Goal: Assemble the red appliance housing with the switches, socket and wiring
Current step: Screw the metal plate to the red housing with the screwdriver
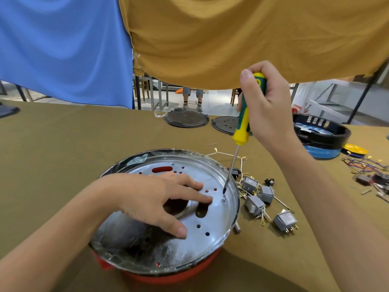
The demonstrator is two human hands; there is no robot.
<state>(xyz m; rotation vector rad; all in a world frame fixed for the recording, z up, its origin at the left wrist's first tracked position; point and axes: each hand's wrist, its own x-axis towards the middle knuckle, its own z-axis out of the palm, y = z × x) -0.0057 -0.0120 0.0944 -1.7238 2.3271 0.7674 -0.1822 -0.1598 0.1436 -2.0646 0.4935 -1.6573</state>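
Note:
The red appliance housing (168, 275) sits near the table's front edge, covered by a round silver metal plate (210, 228) with several holes. My left hand (160, 199) rests flat on that plate with fingers spread. My right hand (267, 106) grips the yellow and green handle of a screwdriver (242, 131); its tip stands on a small screw (224, 198) near the plate's right rim. Several grey rocker switches (267, 193) with white wires and gold terminals lie just right of the housing. A small black socket part (269, 181) lies among them.
Two dark round plates (186, 119) lie at the table's far edge. A black and blue housing (322, 135) stands at the far right, with a yellow disc (354, 149) and a tangle of coloured wires (366, 167) beside it. Blue and tan cloths hang overhead. A person's legs show beyond the table.

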